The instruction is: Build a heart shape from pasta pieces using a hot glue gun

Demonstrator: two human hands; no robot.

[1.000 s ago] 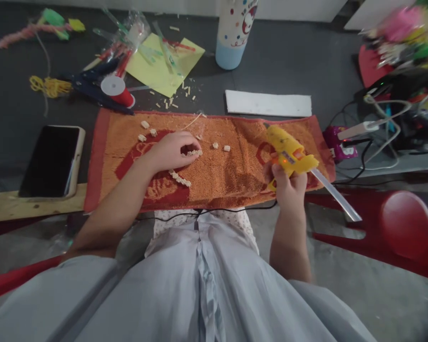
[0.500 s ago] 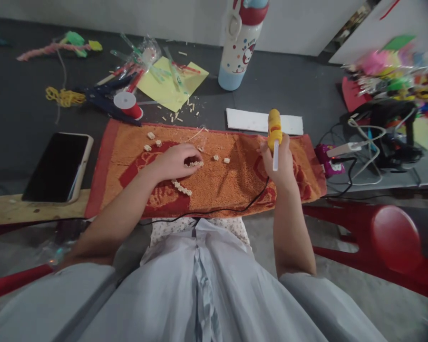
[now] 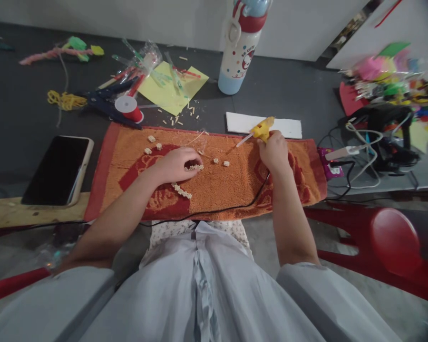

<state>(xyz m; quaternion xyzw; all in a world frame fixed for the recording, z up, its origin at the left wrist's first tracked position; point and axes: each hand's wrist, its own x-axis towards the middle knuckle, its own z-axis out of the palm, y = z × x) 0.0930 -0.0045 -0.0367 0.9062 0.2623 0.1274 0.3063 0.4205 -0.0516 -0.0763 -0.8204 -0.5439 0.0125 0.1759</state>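
Observation:
My left hand (image 3: 181, 166) rests on the orange and red towel (image 3: 221, 190), its thumb and fingers curled round a short row of small beige pieces (image 3: 196, 167). Just below it lies a second row of beige pieces (image 3: 181, 191). In my right hand (image 3: 275, 149), at the towel's right part, is a yellow glue gun (image 3: 262, 129) with a clear glue stick pointing left. The gun's tip is over a white strip (image 3: 242, 122). Several small beige clusters (image 3: 151, 138) lie on the towel.
A phone (image 3: 57, 170) lies at the left. Behind the towel are blue pliers (image 3: 109, 102), a red spool (image 3: 131, 111), yellow paper (image 3: 164, 90) and a bottle (image 3: 238, 57). Cables and a purple power block (image 3: 330, 164) sit at the right, near colourful craft bits (image 3: 395, 80).
My right hand has turned the glue gun from upright to slanted, so its glue stick now points left. My left hand stays almost in place.

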